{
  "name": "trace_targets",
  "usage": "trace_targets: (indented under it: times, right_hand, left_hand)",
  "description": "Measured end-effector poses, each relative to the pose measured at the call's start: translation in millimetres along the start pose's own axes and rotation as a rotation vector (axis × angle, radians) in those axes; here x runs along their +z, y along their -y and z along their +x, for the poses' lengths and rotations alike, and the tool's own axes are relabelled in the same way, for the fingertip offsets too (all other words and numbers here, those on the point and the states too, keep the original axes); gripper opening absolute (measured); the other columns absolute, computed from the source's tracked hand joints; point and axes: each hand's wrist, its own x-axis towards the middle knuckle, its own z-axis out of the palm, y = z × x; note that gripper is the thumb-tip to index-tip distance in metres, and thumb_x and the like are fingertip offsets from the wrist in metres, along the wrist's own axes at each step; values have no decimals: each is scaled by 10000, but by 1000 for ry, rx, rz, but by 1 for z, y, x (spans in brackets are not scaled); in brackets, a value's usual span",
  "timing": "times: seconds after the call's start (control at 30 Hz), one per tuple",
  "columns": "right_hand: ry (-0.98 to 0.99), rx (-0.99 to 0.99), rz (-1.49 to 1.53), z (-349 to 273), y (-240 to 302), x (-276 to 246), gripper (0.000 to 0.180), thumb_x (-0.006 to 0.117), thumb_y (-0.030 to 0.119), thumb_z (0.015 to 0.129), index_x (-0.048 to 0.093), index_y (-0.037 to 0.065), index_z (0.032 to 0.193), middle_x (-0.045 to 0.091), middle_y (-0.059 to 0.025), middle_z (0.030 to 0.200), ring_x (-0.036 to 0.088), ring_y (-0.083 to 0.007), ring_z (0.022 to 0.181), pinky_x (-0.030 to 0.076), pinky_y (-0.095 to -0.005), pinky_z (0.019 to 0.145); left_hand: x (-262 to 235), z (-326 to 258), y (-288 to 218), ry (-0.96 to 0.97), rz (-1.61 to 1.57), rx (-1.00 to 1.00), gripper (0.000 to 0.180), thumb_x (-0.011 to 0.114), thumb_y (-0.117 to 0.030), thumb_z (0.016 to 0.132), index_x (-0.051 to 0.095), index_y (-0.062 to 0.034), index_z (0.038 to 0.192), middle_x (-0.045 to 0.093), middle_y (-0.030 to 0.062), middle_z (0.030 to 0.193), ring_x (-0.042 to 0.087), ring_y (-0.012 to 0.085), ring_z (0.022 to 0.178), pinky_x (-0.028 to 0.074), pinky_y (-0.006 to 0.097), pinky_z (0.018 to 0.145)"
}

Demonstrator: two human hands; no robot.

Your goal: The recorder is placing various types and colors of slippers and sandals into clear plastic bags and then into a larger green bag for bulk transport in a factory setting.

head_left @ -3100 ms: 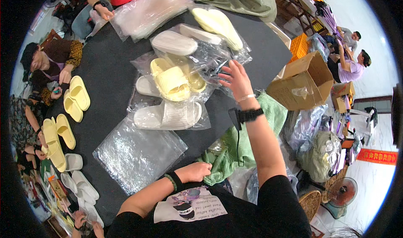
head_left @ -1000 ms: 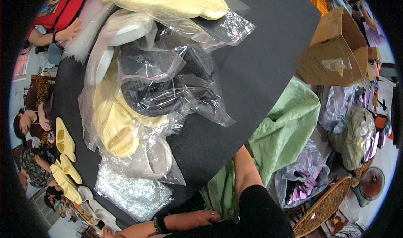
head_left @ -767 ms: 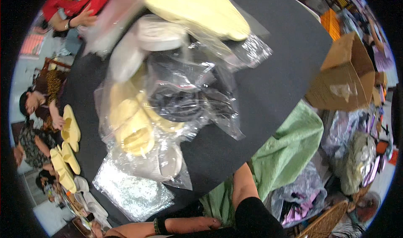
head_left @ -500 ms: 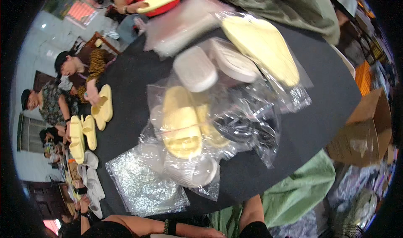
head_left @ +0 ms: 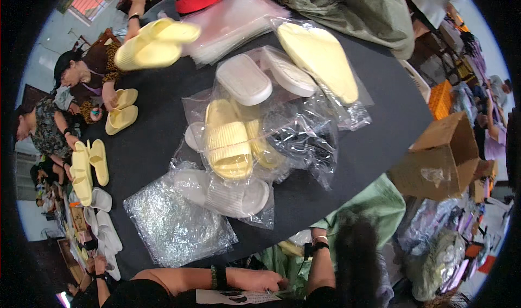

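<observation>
My left hand [head_left: 258,280], below a green beaded bracelet, is closed at the rim of a green sack [head_left: 374,202] by the table's near edge. Into the sack's mouth reaches my right arm, with a dark watch and a pale band; the right hand's fingers are hidden there. Beside that wrist, a yellow item in clear plastic [head_left: 292,247] shows inside the sack. On the dark table [head_left: 374,145] lie bagged slippers: a yellow pair [head_left: 228,142], a white pair [head_left: 244,80], a larger yellow one [head_left: 320,61] and a white one [head_left: 239,196].
A stack of clear bags [head_left: 233,23] lies at the far side, and a shiny plastic bag [head_left: 173,221] near left. Co-workers along the left edge handle yellow slippers [head_left: 154,44]. A cardboard box [head_left: 434,161] and an orange crate [head_left: 439,99] stand at right.
The view has shifted. My right wrist has come into sight at the sack, along with the yellow item inside. Across the table, a co-worker has moved yellow slippers leftward.
</observation>
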Motion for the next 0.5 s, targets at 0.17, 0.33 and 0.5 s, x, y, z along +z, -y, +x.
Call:
trace_targets:
  times: [0.17,0.33,0.5]
  right_hand:
    - [-122,39,480,-80,112,-89,522,544,257,912,469,23,1373,464,-184,1425,421,-337,1330,341,-405,1109]
    - [-363,242,902,-209,112,-238,425,763,135,721,641,-36,1089,684,-91,1053,630,-201,939,491,-313,837]
    - [-556,138,823,-315,144,-391,317,756,51,748,678,-47,1038,697,-78,1012,648,-180,915,509,-321,820]
  left_hand:
    - [28,-34,57,-232,525,35,299,634,-44,696,613,36,984,557,216,947,561,348,916,443,415,785]
    - [18,-21,25,22,410,-233,464,633,19,692,548,34,1148,496,168,1220,507,347,1087,420,398,949]
    - [26,-32,14,22,548,-273,595,686,-98,817,466,-83,1369,323,213,1464,398,377,1311,376,411,1056]
